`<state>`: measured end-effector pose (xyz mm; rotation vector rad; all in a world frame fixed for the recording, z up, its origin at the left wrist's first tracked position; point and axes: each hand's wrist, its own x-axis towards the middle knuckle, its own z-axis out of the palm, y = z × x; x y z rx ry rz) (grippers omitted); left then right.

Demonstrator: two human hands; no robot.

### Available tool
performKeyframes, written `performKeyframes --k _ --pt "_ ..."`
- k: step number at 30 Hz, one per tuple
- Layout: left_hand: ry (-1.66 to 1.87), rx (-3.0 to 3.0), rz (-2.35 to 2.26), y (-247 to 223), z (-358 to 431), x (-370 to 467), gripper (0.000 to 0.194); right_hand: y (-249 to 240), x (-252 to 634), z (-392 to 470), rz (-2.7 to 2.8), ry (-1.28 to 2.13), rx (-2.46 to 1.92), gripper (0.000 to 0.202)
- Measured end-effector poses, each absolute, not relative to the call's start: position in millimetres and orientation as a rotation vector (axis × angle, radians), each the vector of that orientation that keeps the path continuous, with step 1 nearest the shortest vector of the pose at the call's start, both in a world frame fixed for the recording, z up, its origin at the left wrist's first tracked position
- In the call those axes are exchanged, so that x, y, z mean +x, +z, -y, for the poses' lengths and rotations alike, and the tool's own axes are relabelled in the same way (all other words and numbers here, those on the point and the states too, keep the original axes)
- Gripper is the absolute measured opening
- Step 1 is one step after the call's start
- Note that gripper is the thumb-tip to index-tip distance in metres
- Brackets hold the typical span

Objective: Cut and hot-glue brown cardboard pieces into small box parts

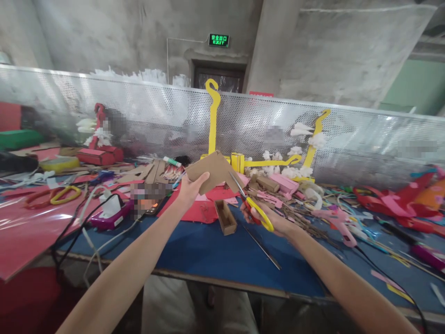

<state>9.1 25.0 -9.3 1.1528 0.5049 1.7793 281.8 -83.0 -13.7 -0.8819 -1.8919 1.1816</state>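
Note:
A flat piece of brown cardboard (pixel 212 172) is raised above the table, with my left hand (pixel 191 189) closed on its left edge, thumb on top. My right hand (pixel 259 215) is wrapped round the yellow and red handles of a pair of scissors (pixel 260 214). The scissor blades point up and left and meet the cardboard at its right side, where a strip hangs partly cut off. Below the cardboard, a small open cardboard box (pixel 225 219) stands on the blue table. Red sheets (pixel 194 204) lie just left of the box.
On the blue table (pixel 215 260), a thin metal rod (pixel 262 248) lies near the front edge. A pink glue gun (pixel 339 225) is at the right. Another pair of scissors (pixel 66 195) and a purple tissue pack (pixel 110 215) with cables are left. Yellow hooked shapes (pixel 213 123) stand behind.

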Motion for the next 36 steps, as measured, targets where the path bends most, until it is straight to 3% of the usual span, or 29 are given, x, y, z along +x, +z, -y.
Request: performKeyframes --k 19,30,36 --pt "1.694 1.030 -0.499 7 -11 9 0.057 -28 286 73 1.830 1.147 -1.030 0.040" --pt "1.660 1.007 -0.486 1 -14 11 0.059 -26 286 65 1.914 1.055 -1.021 0.052" --pt "1.731 0.865 -0.518 2 -23 13 0.051 -26 291 59 2.034 0.931 -1.125 0.051"
